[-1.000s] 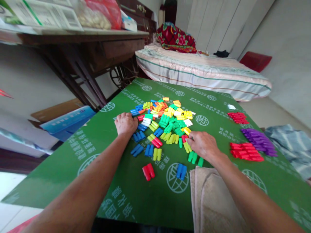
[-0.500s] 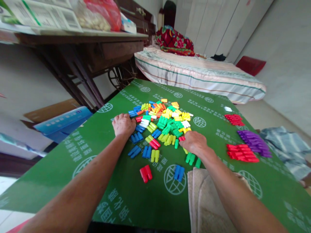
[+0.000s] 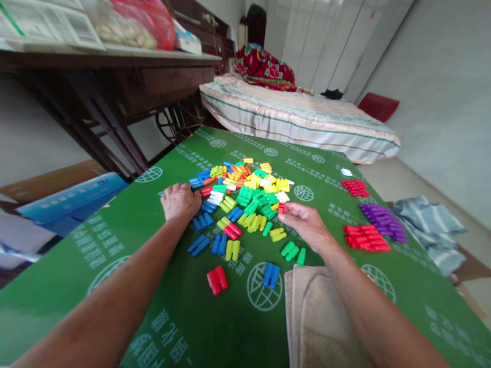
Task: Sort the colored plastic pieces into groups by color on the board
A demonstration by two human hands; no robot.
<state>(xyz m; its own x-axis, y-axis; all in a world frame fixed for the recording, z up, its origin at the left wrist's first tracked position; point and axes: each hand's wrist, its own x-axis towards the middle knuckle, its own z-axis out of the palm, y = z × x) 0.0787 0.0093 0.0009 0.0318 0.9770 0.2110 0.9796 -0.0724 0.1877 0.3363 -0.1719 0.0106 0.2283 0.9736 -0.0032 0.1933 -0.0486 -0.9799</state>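
Note:
Between the thumb and fingers of my right hand (image 3: 307,225) is a small red plastic toy piece (image 3: 281,207), held at the right side of the pile. My left hand (image 3: 181,202) rests palm down on the green board (image 3: 245,327), its fingers lying beside blue pieces (image 3: 202,222) at the pile's left edge. The mixed pile has green pieces (image 3: 259,200), yellow pieces (image 3: 268,181), orange, white and blue ones, most shaped like joined tubes. Nearer me lie a red piece (image 3: 217,280) and a blue piece (image 3: 271,275).
Sorted groups sit on the right: red pieces (image 3: 367,238), purple pieces (image 3: 383,221), more red ones and a few white pieces (image 3: 346,172). A folded beige cloth (image 3: 322,312) lies under my right forearm. Beyond stand a sewing-machine table (image 3: 126,64) and a bed (image 3: 299,112).
My right hand has picked up the red piece from the pile's right edge and raised it slightly. My left hand stays at the pile's left side. The whole view has shifted a little.

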